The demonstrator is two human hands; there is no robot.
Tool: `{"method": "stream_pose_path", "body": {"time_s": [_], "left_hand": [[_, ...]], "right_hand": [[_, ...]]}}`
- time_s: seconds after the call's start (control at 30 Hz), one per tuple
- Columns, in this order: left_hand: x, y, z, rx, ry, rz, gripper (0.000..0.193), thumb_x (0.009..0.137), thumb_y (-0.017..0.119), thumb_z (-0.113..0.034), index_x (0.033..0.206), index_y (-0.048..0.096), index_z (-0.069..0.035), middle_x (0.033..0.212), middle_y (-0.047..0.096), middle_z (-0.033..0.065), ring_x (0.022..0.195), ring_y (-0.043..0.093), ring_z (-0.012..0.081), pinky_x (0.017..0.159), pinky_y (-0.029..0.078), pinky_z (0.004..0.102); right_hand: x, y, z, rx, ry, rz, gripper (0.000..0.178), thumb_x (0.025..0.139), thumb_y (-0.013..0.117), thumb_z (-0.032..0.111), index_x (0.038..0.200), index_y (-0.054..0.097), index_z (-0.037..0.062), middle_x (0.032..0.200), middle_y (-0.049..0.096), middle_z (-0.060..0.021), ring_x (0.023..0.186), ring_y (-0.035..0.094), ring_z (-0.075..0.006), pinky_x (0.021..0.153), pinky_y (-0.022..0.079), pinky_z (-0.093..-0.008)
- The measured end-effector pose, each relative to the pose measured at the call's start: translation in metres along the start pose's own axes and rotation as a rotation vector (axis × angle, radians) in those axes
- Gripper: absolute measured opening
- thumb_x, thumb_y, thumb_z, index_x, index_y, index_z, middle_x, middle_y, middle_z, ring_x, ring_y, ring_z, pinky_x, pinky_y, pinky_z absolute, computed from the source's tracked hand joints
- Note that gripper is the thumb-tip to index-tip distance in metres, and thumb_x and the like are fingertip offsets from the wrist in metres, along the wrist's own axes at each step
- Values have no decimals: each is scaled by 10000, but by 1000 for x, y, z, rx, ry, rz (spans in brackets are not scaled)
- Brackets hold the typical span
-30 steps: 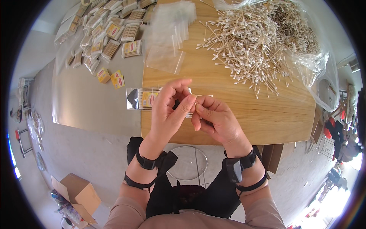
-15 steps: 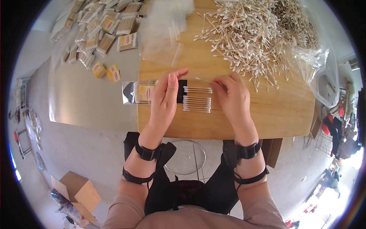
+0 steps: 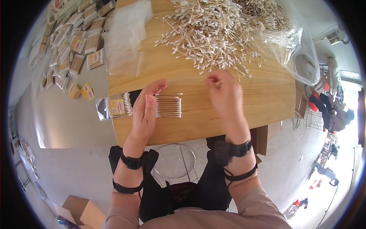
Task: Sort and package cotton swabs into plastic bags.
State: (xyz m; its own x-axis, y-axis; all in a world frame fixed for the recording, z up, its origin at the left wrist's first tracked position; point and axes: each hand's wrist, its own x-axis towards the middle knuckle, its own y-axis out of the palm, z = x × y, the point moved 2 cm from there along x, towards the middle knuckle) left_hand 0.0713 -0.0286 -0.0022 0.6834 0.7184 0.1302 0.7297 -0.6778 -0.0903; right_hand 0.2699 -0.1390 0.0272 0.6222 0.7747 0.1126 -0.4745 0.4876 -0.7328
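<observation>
A row of cotton swabs (image 3: 168, 107) lies side by side on the wooden table, with one more swab (image 3: 173, 94) a little apart at its far edge. My left hand (image 3: 145, 108), fingers stretched out and thumb raised, stands on edge by the row's left ends and hides them. Left of it sits a clear bag of swabs (image 3: 119, 105) with a yellow label; a black piece (image 3: 135, 96) shows between bag and hand. My right hand (image 3: 225, 93) is raised over the table, short of the loose swab pile (image 3: 213, 36). Its fingers look curled but are blurred; I see no swab in them.
Flat clear bags (image 3: 127, 36) lie at the table's back left. Beyond them, several filled swab packets (image 3: 77, 45) are heaped on a metal surface (image 3: 57, 122), with two yellow cards (image 3: 87, 91) nearby. A crumpled plastic bag (image 3: 307, 57) hangs at the right edge.
The swab my right hand held now lies at the row's far edge. The right hand has drawn away from the row, and my left hand now covers the row's left ends. The view has shifted.
</observation>
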Motion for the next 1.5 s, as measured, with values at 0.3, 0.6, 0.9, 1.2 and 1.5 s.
{"method": "stream_pose_path", "body": {"time_s": [0.3,0.6,0.9,1.2,1.5], "left_hand": [[0,4,0,-35,-54,3,559,1079,310,-409,1267,557,56,1195,634,161,1097,611,251,989,448,357],[2,3,11,-146,-16,-111,529,1090,289,-360,1263,547,68,1250,610,166,1175,577,252,1055,415,379],[3,1,7,-174,-17,-76,595,1083,250,-419,1316,496,70,1350,548,184,1284,504,284,1128,337,405],[3,4,11,-337,-72,-21,651,1067,242,-486,1390,425,49,1424,482,177,1342,446,285,1163,272,408],[3,5,4,-191,-41,-6,627,1069,256,-470,1336,487,49,1317,567,149,1185,561,237,1039,416,365]], "right_hand": [[-6,-26,-37,-308,237,147,161,856,682,179,883,611,36,931,638,-136,868,632,-339,735,506,-442],[-17,9,14,-94,-70,288,65,871,634,80,912,622,31,946,642,-139,819,639,-351,704,521,-423],[-12,5,5,20,27,249,99,855,659,68,949,644,41,948,652,-110,827,669,-311,691,534,-393],[-11,25,12,45,-138,183,137,826,684,76,960,656,70,962,649,-107,785,656,-329,676,526,-409],[1,-3,-17,-178,12,186,120,826,694,63,936,645,57,962,628,-112,851,641,-316,722,509,-408]]}}
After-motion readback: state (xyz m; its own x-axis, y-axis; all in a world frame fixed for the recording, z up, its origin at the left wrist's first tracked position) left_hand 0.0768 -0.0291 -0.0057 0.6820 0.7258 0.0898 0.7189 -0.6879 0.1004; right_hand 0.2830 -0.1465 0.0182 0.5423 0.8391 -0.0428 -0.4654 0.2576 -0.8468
